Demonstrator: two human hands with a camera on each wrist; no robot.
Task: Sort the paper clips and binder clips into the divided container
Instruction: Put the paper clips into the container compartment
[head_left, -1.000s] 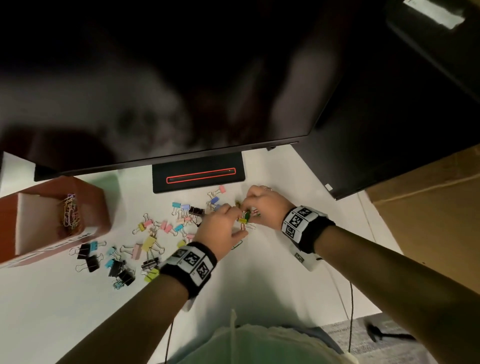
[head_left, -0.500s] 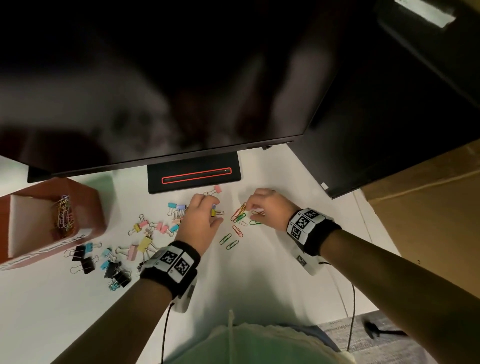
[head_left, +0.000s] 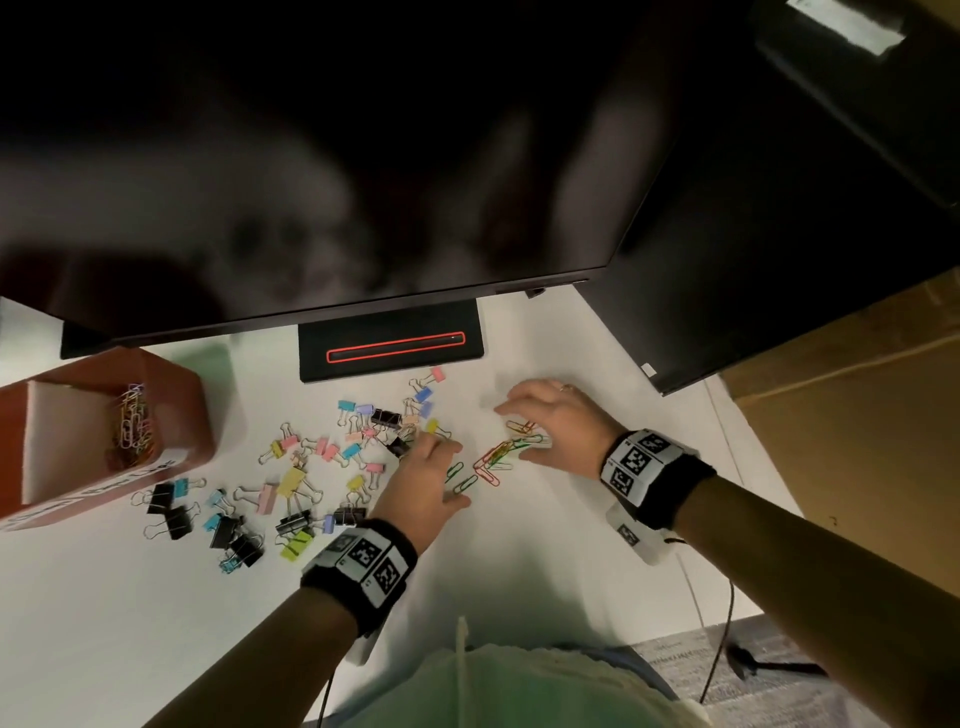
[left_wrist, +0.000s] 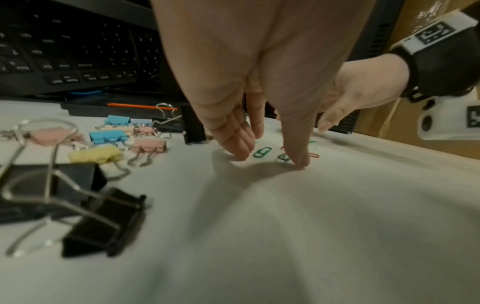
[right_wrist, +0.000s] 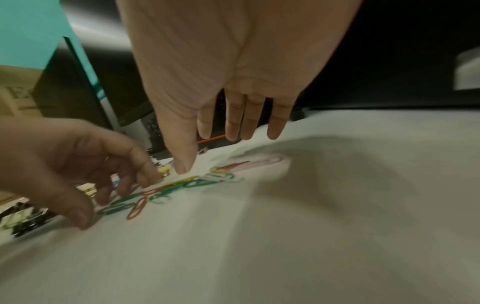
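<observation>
Several coloured paper clips (head_left: 491, 460) lie loose on the white table (head_left: 519, 545) between my hands. My left hand (head_left: 454, 473) is open, its fingertips (left_wrist: 241, 156) and thumb touching the table on either side of two green paper clips (left_wrist: 262, 152). My right hand (head_left: 511, 434) is open too, its straight fingers (right_wrist: 233, 131) spread just above the clips (right_wrist: 182, 185). Neither hand holds anything. Many binder clips (head_left: 291, 480), black and pastel, lie scattered to the left (left_wrist: 103, 222). The red divided container (head_left: 197, 415) stands at far left with paper clips (head_left: 132, 421) in one compartment.
A large dark monitor overhangs the back of the table, its black stand base (head_left: 389, 348) just behind the clips. A black keyboard (left_wrist: 78, 51) sits under it. A second dark screen (head_left: 779, 234) and a cardboard box (head_left: 857, 467) close off the right side.
A second ago both hands were pinched together over one bunch of clips. They have since drawn apart and opened, and the paper clips now lie spread on the table between them.
</observation>
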